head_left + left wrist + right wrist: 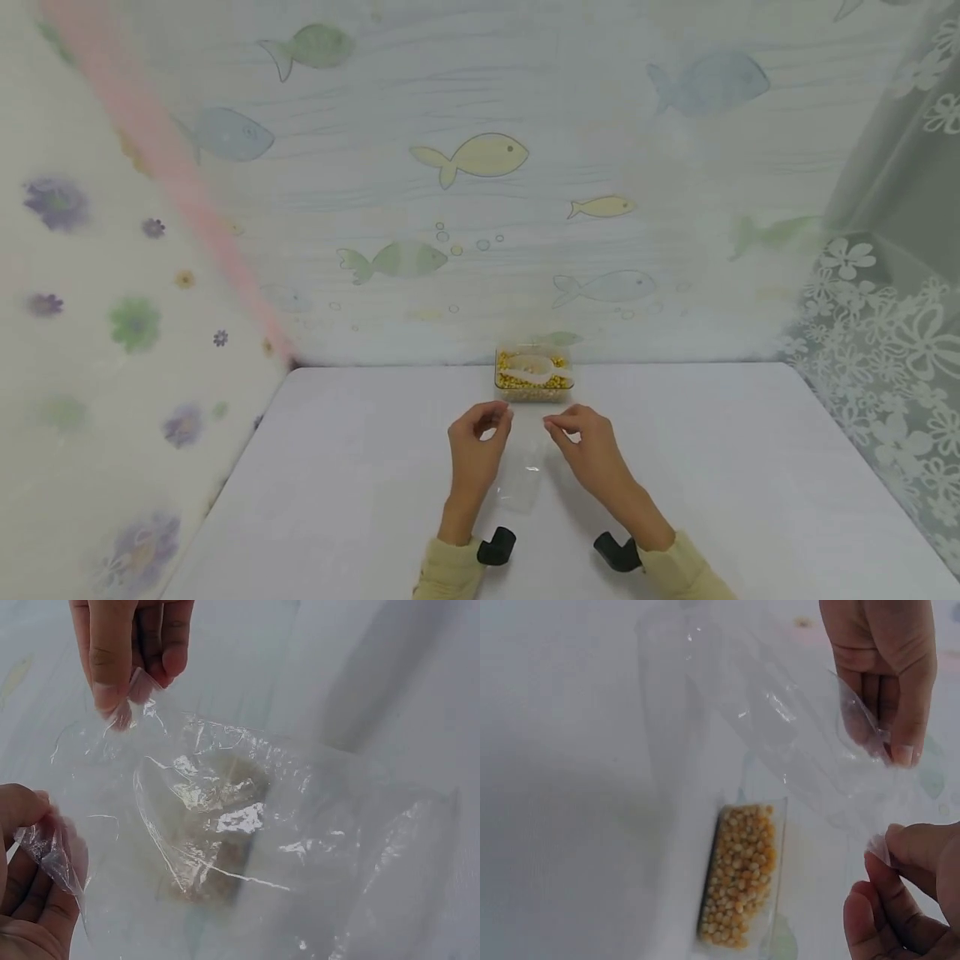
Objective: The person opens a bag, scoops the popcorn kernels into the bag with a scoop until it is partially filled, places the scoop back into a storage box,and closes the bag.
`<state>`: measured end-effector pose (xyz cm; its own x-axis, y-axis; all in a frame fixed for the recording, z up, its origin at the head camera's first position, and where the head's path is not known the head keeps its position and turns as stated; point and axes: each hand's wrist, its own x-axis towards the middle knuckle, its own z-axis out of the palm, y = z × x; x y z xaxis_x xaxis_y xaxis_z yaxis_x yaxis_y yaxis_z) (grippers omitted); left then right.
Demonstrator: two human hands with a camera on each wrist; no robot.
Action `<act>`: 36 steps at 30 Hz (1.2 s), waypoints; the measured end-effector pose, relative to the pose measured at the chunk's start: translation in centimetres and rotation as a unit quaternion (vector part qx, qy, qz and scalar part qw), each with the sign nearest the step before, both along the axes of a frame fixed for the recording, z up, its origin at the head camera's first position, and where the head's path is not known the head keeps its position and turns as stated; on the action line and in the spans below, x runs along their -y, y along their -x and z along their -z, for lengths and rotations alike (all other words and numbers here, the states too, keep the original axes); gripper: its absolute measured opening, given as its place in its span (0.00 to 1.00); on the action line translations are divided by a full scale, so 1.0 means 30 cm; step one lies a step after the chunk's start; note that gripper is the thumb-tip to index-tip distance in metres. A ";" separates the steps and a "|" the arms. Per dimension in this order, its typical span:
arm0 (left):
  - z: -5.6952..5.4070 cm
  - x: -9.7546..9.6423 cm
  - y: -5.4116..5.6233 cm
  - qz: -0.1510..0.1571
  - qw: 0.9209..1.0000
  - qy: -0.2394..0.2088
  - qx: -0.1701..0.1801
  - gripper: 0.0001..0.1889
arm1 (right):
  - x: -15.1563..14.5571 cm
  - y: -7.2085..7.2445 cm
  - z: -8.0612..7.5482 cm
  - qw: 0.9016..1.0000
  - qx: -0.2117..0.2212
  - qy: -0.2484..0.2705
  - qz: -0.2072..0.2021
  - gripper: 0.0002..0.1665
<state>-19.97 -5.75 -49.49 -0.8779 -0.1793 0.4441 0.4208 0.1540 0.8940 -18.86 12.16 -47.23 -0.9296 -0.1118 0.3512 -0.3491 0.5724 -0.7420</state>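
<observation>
A clear plastic bag [519, 479] hangs between both hands, its wrinkled film spread wide in the left wrist view. Thumb and fingers of my left hand [480, 437] pinch one top corner. On the other side, my right hand [588, 437] pinches the opposite corner between thumb and forefinger. Beyond the hands stands a clear container [534, 397] of yellow corn kernels [739, 874], with a pale scoop [534, 368] lying on top of the corn.
The white table [360, 483] stretches out to both sides of the hands. A wall covering with printed fish [487, 156] rises behind the container. Dark curved pieces [497, 547] sit at both wrists, by the yellow sleeves [450, 571].
</observation>
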 end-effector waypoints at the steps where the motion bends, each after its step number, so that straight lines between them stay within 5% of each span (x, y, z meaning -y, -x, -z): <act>1: -0.004 -0.003 -0.005 -0.002 1.000 -0.005 0.002 0.06 | 0.000 -0.004 -0.003 1.000 -0.004 0.002 0.002 0.09; 10: -0.028 0.002 -0.059 -0.037 0.998 -0.047 -0.001 0.08 | 0.011 -0.023 -0.010 0.998 -0.031 0.045 0.023 0.09; 17: -0.070 0.011 -0.099 -0.101 0.994 -0.044 -0.021 0.05 | 0.025 -0.026 -0.006 0.993 -0.076 0.080 0.046 0.09; 25: -0.124 -0.034 -0.125 -0.044 0.993 0.004 0.106 0.10 | 0.061 -0.047 0.009 0.987 -0.110 0.112 0.028 0.11; 30: -0.108 -0.045 -0.123 -0.034 0.995 0.003 0.094 0.11 | 0.077 -0.059 0.030 0.986 -0.126 0.112 0.000 0.11; 36: -0.092 -0.051 -0.113 -0.037 0.995 0.008 0.096 0.06 | 0.081 -0.055 0.044 0.989 -0.085 0.122 -0.003 0.09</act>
<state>-16.59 -4.21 -46.72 -0.9317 -0.2398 0.2729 0.2295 0.1935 0.9539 -17.22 9.73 -48.54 -0.8542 -0.0108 0.5198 -0.4840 0.3816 -0.7875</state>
